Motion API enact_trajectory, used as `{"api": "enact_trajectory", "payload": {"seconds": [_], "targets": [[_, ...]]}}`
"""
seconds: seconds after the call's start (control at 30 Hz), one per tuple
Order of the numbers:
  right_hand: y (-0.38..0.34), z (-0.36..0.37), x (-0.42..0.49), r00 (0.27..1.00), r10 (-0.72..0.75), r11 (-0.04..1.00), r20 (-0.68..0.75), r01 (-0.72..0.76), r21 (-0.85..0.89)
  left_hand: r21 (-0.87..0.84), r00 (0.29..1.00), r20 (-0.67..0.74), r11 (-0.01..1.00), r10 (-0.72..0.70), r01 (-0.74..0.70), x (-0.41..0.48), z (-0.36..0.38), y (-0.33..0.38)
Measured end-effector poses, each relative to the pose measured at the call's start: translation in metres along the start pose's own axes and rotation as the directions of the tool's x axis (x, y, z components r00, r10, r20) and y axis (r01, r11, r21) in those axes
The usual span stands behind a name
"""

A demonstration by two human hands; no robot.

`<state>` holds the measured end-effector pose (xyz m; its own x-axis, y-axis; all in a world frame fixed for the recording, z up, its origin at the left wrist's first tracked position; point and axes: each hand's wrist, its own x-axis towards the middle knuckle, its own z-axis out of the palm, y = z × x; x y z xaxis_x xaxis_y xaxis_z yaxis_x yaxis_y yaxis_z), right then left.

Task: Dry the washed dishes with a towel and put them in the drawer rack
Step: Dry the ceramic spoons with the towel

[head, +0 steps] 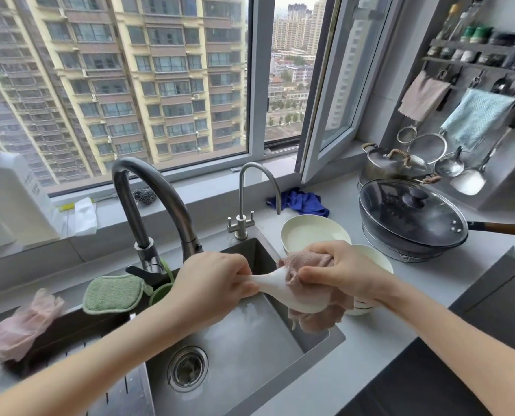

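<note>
Your forearms reach in over the sink [250, 334], and your left hand [211, 280] is pinched shut on the thin handle end of a white spoon [272, 285], holding it above the sink's right edge. Your right hand [340, 273] is closed around a pink towel [310, 307], bunched over the spoon's bowl end, so you look to be partway through wiping this piece. Just right of the sink, on the pale worktop [385, 340], two cream bowls wait: one bowl [313, 235] near the small tap, and a second bowl [373, 256] half hidden behind your right wrist. Whether either is dried yet I cannot tell. No drawer rack is in view, so by my reading nothing has visibly been stowed and most of the job remains. The spoon looks smooth and hard, glazed or plastic, with a tapering handle and a deep rounded scoop. The towel is soft, napped and loosely folded, hanging limp below your hand. Brushed steel lines the sink, flat-floored with a round strainer drain, and a quilted green sponge [113, 292] sits on its left rim.
</note>
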<state>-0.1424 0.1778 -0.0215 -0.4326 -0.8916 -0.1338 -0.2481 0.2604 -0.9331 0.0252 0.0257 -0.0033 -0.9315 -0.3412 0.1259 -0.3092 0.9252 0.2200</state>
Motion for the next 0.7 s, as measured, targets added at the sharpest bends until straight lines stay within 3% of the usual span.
{"api": "enact_trajectory", "payload": {"seconds": [0.13, 0.23, 0.33, 0.43, 0.5, 0.57, 0.63, 0.7], "targets": [[-0.004, 0.005, 0.004, 0.991, 0.014, 0.942, -0.134, 0.032, 0.334, -0.251, 0.992, 0.097, 0.962, -0.086, 0.108, 0.004, -0.004, 0.002], [-0.019, 0.007, 0.019, 0.907, 0.044, 0.86, -0.419, 0.179, 0.478, -0.457, 0.98, 0.138, 0.869, -0.14, 0.189, 0.011, 0.0, 0.005], [-0.023, -0.004, 0.038, 0.717, 0.2, 0.794, -0.667, 0.28, 0.539, -0.727, 0.944, 0.223, 0.603, -0.245, 0.328, 0.017, 0.006, 0.011], [-0.017, -0.012, 0.041, 0.637, 0.259, 0.701, -0.726, 0.393, 0.595, -0.881, 0.871, 0.28, 0.253, -0.404, 0.4, 0.022, 0.009, 0.015], [-0.012, -0.001, 0.037, 0.677, 0.241, 0.703, -0.695, 0.372, 0.606, -0.931, 0.852, 0.309, 0.048, -0.422, 0.361, 0.025, 0.013, 0.019], [-0.013, 0.021, 0.036, 0.8, 0.2, 0.717, -0.566, 0.274, 0.641, -0.939, 0.867, 0.335, -0.057, -0.369, 0.339, 0.029, 0.022, 0.029], [-0.026, 0.038, 0.034, 0.893, 0.17, 0.675, -0.417, 0.202, 0.709, -0.937, 0.878, 0.336, -0.031, -0.34, 0.347, 0.033, 0.031, 0.039], [-0.035, 0.041, 0.034, 0.908, 0.154, 0.647, -0.388, 0.204, 0.735, -0.938, 0.883, 0.301, 0.055, -0.359, 0.342, 0.037, 0.034, 0.043]]}}
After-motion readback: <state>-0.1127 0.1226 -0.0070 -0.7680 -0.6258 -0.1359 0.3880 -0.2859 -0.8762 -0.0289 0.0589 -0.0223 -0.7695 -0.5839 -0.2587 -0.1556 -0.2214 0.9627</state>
